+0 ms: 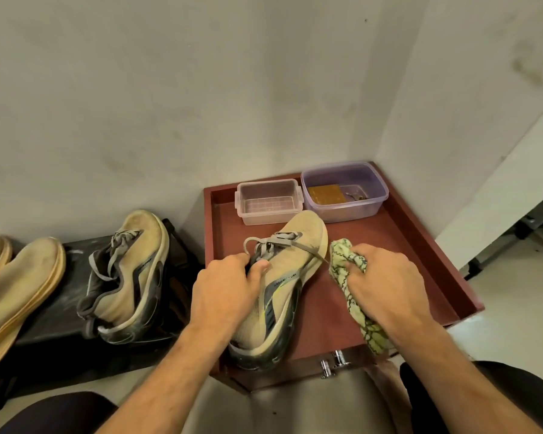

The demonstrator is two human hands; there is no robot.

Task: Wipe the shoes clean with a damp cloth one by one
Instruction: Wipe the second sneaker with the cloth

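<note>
A tan running shoe (290,277) with grey laces lies in a reddish-brown wooden tray (420,245), toe pointing toward the far corner and heel at the near edge above two metal knobs (333,364). The left hand (226,289) grips this shoe at the collar, thumb hooked over the tongue by the laces. The right hand (386,286) is closed round a bunched green-and-white patterned cloth (348,267), which hangs below the wrist; the top of the cloth sits just beside the shoe's forefoot, and I cannot tell whether it touches. At the back of the tray stand two open plastic boxes: a clear box (268,202) and, to its right, a purple-tinted box (345,191) holding something brown. To the left, a matching shoe (129,270) rests on a black stand (60,308), with pale soles (16,292) of other footwear beside it.
</note>
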